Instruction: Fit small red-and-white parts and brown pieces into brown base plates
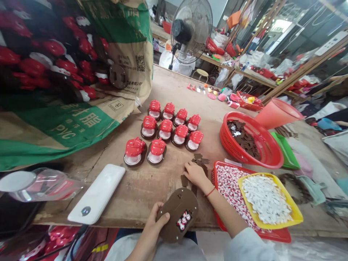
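My left hand [155,224] grips the edge of a brown plastic base plate [174,226] at the table's near edge. Several small red-and-white parts sit in an opening in that plate. My right hand [195,174], with a red string around the wrist, lies palm down on a scatter of small brown plastic pieces [200,161]. Its fingers touch them, and no piece shows held. Farther left, several red-topped brown round units [135,146] stand in rows on the wooden table [152,188].
A red basket [251,139] of brown pieces stands right of my right hand. Below it, a yellow tray of white pieces [268,199] rests on a red tray of red-and-white parts [231,195]. A white power bank [96,194], a clear plastic bag [38,185] and a large printed sack [116,72] lie left.
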Available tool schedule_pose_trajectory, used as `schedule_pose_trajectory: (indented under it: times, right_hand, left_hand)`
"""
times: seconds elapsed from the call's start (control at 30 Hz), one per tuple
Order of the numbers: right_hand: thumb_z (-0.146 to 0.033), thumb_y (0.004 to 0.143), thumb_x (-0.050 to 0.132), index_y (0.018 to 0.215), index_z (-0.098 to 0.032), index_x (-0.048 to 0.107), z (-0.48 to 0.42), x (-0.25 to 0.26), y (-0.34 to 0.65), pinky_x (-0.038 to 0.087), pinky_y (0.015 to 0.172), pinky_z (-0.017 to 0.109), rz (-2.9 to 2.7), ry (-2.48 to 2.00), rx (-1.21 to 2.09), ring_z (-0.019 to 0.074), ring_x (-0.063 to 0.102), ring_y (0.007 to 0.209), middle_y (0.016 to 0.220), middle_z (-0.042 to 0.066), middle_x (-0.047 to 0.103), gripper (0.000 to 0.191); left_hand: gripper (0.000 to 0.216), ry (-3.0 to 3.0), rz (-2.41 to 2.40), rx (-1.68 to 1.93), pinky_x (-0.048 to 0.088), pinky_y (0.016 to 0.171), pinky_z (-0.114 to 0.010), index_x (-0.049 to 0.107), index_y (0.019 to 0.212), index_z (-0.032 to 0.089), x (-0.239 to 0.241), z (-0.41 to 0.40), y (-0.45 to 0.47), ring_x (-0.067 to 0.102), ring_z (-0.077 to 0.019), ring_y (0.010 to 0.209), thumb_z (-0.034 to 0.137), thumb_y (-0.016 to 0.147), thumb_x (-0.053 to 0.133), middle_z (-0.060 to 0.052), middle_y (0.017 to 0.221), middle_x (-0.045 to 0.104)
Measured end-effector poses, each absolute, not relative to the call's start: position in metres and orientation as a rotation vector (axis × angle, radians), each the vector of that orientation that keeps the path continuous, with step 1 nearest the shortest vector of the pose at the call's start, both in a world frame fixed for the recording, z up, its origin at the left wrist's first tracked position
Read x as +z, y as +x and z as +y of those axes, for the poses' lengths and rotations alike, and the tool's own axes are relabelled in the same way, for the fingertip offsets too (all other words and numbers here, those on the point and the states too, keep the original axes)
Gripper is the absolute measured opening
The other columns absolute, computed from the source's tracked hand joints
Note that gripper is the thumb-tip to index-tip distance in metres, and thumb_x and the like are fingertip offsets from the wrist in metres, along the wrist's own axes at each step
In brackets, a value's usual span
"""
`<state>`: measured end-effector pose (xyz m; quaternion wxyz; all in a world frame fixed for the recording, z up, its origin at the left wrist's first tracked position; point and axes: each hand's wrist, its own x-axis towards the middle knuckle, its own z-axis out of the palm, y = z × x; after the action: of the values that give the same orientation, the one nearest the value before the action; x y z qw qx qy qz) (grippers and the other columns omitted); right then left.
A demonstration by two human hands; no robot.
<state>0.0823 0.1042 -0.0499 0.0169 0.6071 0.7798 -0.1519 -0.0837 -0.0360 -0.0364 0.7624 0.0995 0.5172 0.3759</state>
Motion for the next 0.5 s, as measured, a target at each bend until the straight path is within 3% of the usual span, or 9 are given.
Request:
schedule_pose_trajectory:
  times: [0.17, 0.33, 0.5]
  right_hand:
    - [-0.002, 0.07, 0.04, 0.078, -0.013, 0.056, 0.109, -0.054, 0.08, 0.044, 0.069, 0.03, 2.459, 1.892, -0.458, 0.0208, 0.057, 0.08, 0.082, 0.013, 0.061, 0.021]
    - [-0.009, 0.075, 0.035, 0.095, -0.014, 0.048, 0.083, -0.026, 0.098, 0.046, 0.075, 0.028, 2.538, 2.172, -0.52, 0.0162, 0.056, 0.087, 0.094, 0.01, 0.058, 0.024]
    - [-0.025, 0.074, 0.045, 0.088, -0.018, 0.049, 0.015, 0.003, 0.086, 0.051, 0.053, 0.024, 2.508, 2.596, -1.304, 0.0137, 0.058, 0.06, 0.074, 0.003, 0.058, 0.016]
  left_hand:
    - [0.033, 0.13, 1.079, 0.876, 0.041, 0.051, -0.021, 0.042, 0.082, 0.024, -0.037, -0.037, -0.083, 0.055, -0.0118, 0.063, 0.033, 0.059, 0.064, 0.006, 0.071, 0.061]
    - [0.04, 0.091, 1.051, 0.9, 0.046, 0.06, -0.027, 0.041, 0.089, 0.024, -0.031, -0.033, -0.083, 0.056, -0.0143, 0.068, 0.027, 0.057, 0.065, 0.004, 0.075, 0.059]
    - [0.042, 0.115, 1.089, 0.918, 0.047, 0.057, -0.03, 0.04, 0.089, 0.023, -0.025, -0.032, -0.076, 0.057, -0.0168, 0.068, 0.026, 0.056, 0.065, 0.003, 0.075, 0.058]
